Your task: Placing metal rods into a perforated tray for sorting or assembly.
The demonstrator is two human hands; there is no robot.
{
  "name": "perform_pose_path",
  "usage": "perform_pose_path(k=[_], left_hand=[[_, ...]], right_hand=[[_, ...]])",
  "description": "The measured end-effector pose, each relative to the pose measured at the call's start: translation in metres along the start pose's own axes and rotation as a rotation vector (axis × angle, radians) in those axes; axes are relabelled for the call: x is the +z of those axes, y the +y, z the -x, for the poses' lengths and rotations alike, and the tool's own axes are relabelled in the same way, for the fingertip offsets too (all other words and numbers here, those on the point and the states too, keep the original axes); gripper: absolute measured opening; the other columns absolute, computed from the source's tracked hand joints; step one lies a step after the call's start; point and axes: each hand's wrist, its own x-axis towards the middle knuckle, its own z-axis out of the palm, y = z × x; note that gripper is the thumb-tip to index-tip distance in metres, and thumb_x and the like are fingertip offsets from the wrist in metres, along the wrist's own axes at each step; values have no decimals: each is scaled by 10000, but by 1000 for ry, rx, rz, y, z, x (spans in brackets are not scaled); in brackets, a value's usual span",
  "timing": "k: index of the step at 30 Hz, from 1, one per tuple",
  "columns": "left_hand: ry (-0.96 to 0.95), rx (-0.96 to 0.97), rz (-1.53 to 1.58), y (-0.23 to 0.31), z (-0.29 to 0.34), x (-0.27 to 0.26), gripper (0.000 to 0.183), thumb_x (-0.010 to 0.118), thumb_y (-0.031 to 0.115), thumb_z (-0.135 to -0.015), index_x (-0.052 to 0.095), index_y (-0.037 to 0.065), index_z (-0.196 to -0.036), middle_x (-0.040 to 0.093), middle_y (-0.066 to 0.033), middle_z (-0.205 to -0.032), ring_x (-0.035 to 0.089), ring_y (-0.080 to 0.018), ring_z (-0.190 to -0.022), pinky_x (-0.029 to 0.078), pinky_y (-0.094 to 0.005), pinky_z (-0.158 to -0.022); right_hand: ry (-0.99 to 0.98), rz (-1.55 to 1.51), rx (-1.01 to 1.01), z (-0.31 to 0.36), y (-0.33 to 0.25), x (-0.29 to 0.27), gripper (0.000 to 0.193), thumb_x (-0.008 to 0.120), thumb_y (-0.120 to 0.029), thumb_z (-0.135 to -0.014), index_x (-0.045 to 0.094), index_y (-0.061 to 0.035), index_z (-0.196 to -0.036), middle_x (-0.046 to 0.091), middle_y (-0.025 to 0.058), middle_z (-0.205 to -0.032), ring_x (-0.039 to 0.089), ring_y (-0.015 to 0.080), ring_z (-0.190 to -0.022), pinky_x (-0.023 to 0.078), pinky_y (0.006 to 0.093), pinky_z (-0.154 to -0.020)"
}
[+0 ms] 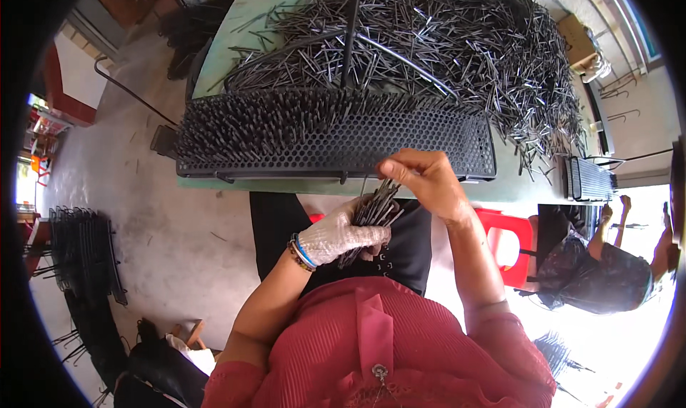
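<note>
My left hand [339, 236], in a whitish knitted glove with bracelets at the wrist, is closed around a bundle of thin dark rods [375, 211] over my lap. My bare right hand [425, 179] is just above and right of the bundle. Its thumb and forefinger are pinched together close to the upper rod ends; what is between them is too small to make out. Beyond both hands a long black perforated rack [414, 140] rests along the table's near edge. Upright dark rods [243, 126] fill its left part and back rows densely, while many holes show bare at the front right.
A large heap of loose dark rods [457, 43] covers much of the green table [232, 40]. A black metal frame [350, 43] rises behind the rack. Right of me, another person [597, 269] works at a similar rack [589, 179], near a red chair [511, 247]. Stacked black racks [82, 258] stand left.
</note>
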Motion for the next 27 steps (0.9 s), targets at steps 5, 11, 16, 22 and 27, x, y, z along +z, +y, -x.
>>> perform_pose_path(k=[5, 11, 16, 22, 27], left_hand=[[82, -59, 99, 12, -2, -4, 311, 655, 134, -870, 536, 37, -1140, 635, -57, -892, 601, -107, -705, 499, -245, -585], [117, 40, 266, -9, -18, 1, 262, 615, 98, -888, 558, 28, -1134, 649, -78, -958, 636, -138, -786, 550, -261, -661], [105, 17, 340, -6, -11, 0, 258, 615, 108, -902, 548, 31, -1140, 653, -91, -958, 664, -177, -789, 571, -300, -673], [187, 28, 310, -9, -9, -3, 282, 608, 104, -906, 535, 20, -1165, 664, -101, -968, 676, -193, -822, 581, -325, -696], [152, 15, 370, -11, -8, -1, 283, 605, 109, -905, 536, 18, -1165, 663, -103, -974, 668, -178, -798, 569, -304, -683]], right_hand=[[381, 9, -242, -21, -21, -10, 225, 608, -158, -941, 675, 44, -1014, 682, 71, -861, 620, 113, -827, 484, 249, -780], [505, 518, -607, -72, -17, -6, 128, 659, -116, -863, 690, -19, -941, 670, 117, -867, 621, 277, -795, 468, 344, -738], [408, 657, -678, -92, -14, 2, 133, 639, -124, -884, 688, -22, -953, 667, 111, -866, 615, 261, -793, 454, 340, -743], [398, 643, -661, -100, -11, 9, 139, 635, -148, -877, 676, -27, -932, 659, 83, -839, 602, 269, -798, 405, 367, -767], [372, 665, -668, -103, -5, 8, 134, 648, -153, -865, 677, -36, -924, 644, 74, -822, 587, 261, -789, 398, 361, -764]])
